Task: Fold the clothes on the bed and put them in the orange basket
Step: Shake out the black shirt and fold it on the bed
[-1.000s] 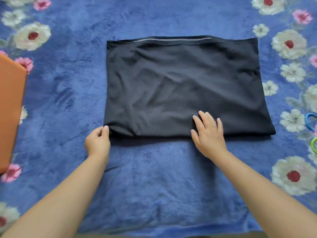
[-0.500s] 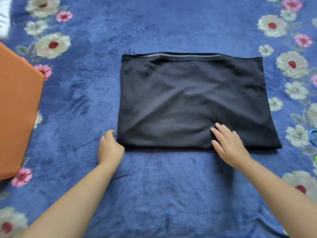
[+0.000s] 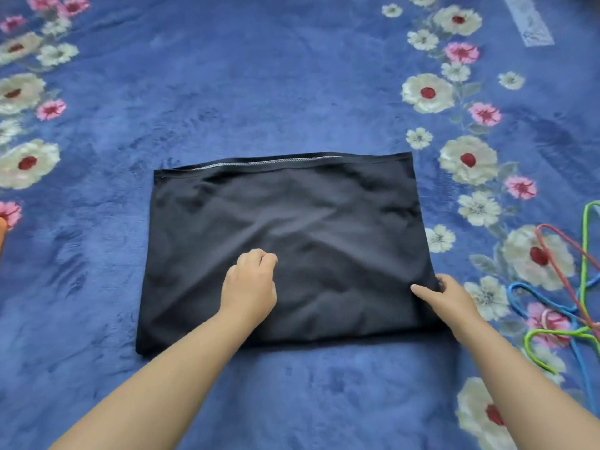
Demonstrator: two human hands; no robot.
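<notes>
A black garment [image 3: 292,222], folded into a wide rectangle, lies flat on the blue flowered bedspread [image 3: 259,76]. My left hand [image 3: 250,284] rests on the middle of its near half, with the fingers curled and the thumb and fingertips drawn together on the cloth. At the right edge near the lower right corner, my right hand [image 3: 444,297] grips the garment, thumb on top and fingers tucked under the edge. Only an orange sliver of the basket [image 3: 2,235] shows at the far left edge.
Several coloured wire hangers [image 3: 571,306] (red, green, blue) lie tangled on the bedspread to the right of the garment. A pale label patch [image 3: 527,21] sits at the far right corner of the bedspread.
My left hand moved from the garment's lower left corner onto its middle and curled. My right hand slid from the near edge to the right edge. The view swung right, nearly losing the basket.
</notes>
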